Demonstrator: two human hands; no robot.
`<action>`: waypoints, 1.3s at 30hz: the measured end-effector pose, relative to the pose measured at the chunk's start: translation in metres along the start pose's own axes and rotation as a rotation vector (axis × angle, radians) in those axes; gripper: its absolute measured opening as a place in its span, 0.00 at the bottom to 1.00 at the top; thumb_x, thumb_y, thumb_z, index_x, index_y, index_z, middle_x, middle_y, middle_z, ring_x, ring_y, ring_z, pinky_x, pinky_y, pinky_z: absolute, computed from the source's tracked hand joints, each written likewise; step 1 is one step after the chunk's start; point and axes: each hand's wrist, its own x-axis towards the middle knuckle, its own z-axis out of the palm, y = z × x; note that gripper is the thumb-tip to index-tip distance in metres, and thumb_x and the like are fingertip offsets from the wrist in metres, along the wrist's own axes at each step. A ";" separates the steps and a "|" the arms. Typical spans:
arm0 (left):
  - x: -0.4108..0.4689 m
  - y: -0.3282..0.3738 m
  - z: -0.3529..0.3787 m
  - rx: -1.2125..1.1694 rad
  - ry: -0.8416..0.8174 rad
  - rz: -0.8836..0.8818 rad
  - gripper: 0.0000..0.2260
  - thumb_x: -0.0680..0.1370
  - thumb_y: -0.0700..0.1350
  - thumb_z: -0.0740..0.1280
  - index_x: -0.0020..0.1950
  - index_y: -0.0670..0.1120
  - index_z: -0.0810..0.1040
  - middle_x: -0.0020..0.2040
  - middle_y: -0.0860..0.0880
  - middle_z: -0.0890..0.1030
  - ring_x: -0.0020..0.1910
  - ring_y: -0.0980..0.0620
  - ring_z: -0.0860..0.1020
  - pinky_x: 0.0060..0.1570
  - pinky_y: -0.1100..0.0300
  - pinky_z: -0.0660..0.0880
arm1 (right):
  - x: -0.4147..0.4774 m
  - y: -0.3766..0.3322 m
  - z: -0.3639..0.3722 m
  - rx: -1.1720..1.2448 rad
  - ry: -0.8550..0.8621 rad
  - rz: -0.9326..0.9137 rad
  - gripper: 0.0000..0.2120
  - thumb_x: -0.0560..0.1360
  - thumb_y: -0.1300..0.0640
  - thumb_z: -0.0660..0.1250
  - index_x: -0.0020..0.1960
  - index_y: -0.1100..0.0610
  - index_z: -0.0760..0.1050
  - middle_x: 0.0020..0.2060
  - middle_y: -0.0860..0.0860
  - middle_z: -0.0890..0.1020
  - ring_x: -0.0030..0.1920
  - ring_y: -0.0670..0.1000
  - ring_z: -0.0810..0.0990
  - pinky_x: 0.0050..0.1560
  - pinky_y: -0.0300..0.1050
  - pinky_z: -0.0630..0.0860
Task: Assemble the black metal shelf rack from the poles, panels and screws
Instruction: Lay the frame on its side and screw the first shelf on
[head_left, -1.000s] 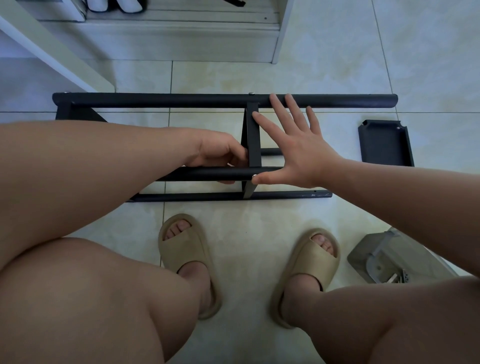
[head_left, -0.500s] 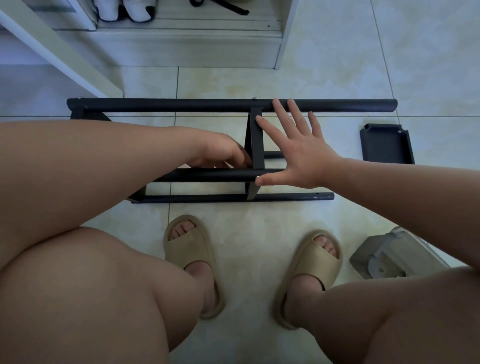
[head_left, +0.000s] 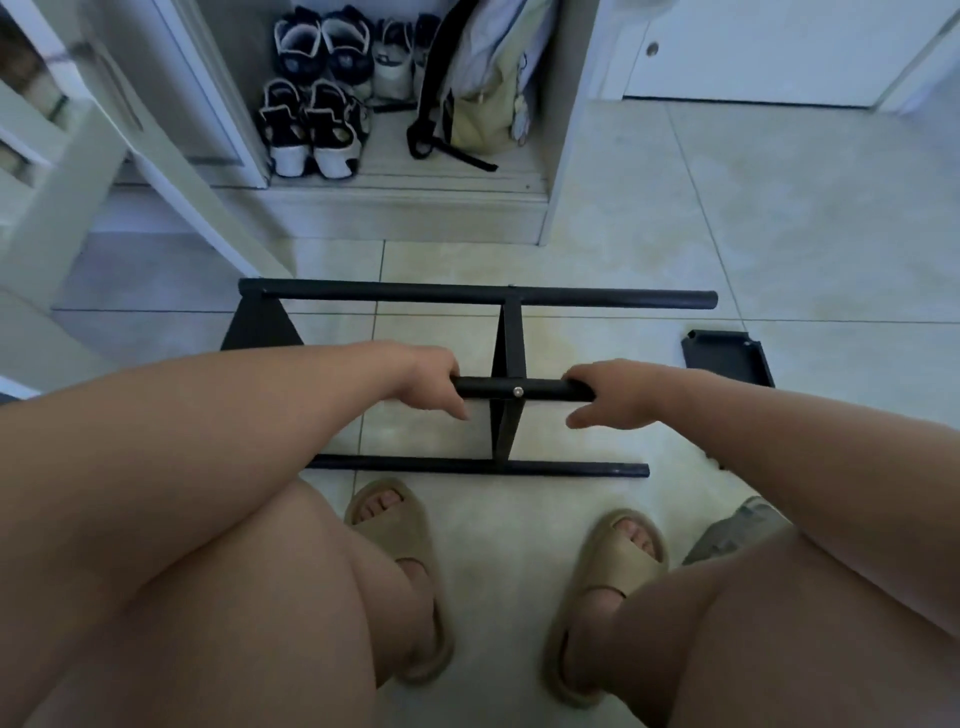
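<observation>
Head view is showing a pale tiled floor filling most of the frame, with a white open cabinet standing at the far side and holding dark-and-white shoes and a yellowish bag. The person's bare knees are taking up the bottom, and both forearms are reaching forward. The black rack, partly assembled, is lying on its side on the floor between the cabinet and the feet. Its far pole is lying nearest the cabinet, its near pole is lying just ahead of the toes, and a raised pole is sitting above and between them. A middle panel, seen edge-on, is running from far pole to near pole. An end panel is showing at the left end, partly hidden by the forearm. The left hand is gripping the raised pole left of the middle panel, fingers curling over the top, thumb sticking out below. The right hand is gripping it the same way on the other side. A loose panel is lying flat on the floor to the right, apart from the rack. Tan sandals are sitting on both feet. A grey object is peeking out by the right knee, too hidden to identify. A silver screw is sitting in the raised pole at the middle panel, between the hands.
</observation>
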 end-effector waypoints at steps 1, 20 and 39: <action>-0.004 -0.001 -0.001 0.007 0.073 0.018 0.13 0.77 0.56 0.70 0.52 0.48 0.76 0.48 0.48 0.79 0.48 0.47 0.78 0.52 0.52 0.76 | -0.005 -0.001 -0.003 0.012 0.063 0.009 0.16 0.80 0.46 0.67 0.64 0.52 0.72 0.50 0.49 0.77 0.50 0.54 0.75 0.51 0.48 0.71; 0.047 0.011 -0.008 0.239 0.815 0.125 0.07 0.81 0.46 0.65 0.57 0.48 0.71 0.56 0.47 0.73 0.44 0.46 0.72 0.45 0.54 0.66 | 0.041 0.035 -0.004 -0.081 0.581 0.095 0.11 0.84 0.52 0.59 0.66 0.49 0.70 0.58 0.50 0.77 0.60 0.57 0.74 0.60 0.53 0.66; 0.261 -0.042 -0.064 0.218 0.897 0.065 0.08 0.83 0.47 0.61 0.61 0.50 0.73 0.57 0.48 0.76 0.53 0.44 0.74 0.52 0.52 0.66 | 0.279 0.061 -0.015 -0.043 0.760 0.260 0.20 0.81 0.63 0.62 0.69 0.47 0.66 0.65 0.51 0.72 0.72 0.57 0.64 0.71 0.78 0.54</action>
